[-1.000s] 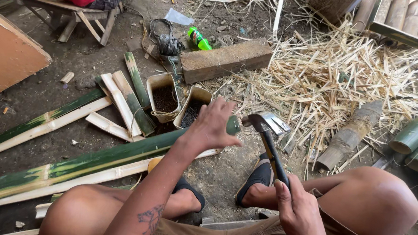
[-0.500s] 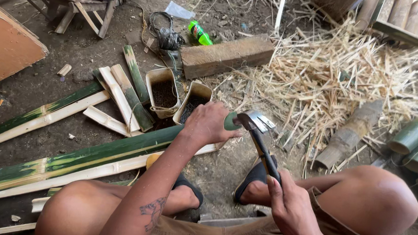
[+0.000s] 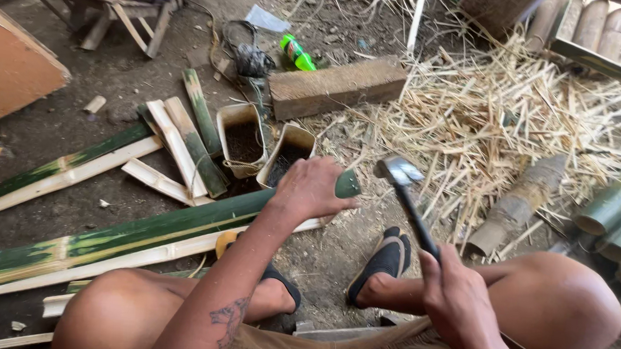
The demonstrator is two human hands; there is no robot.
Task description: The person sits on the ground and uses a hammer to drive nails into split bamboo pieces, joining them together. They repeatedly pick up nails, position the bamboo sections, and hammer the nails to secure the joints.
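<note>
My left hand (image 3: pixel 312 189) grips the near end of a long green bamboo pole (image 3: pixel 130 232) that lies across the dirt from the left. My right hand (image 3: pixel 458 297) holds a hatchet (image 3: pixel 410 198) by its dark handle, the metal head raised just right of the pole's cut end (image 3: pixel 348 184). Head and pole end are a little apart. My bent knees and feet in black sandals (image 3: pixel 385 258) are below.
Two bamboo cups (image 3: pixel 244 137) holding dark soil stand behind the pole. Split bamboo strips (image 3: pixel 177 146) lie left, a wooden block (image 3: pixel 336 87) and green bottle (image 3: pixel 297 53) behind, straw shavings (image 3: pixel 498 113) right, and green bamboo sections (image 3: pixel 616 212) at the far right.
The hatchet head has swung up and to the right, away from the pole end. My left hand stays on the pole.
</note>
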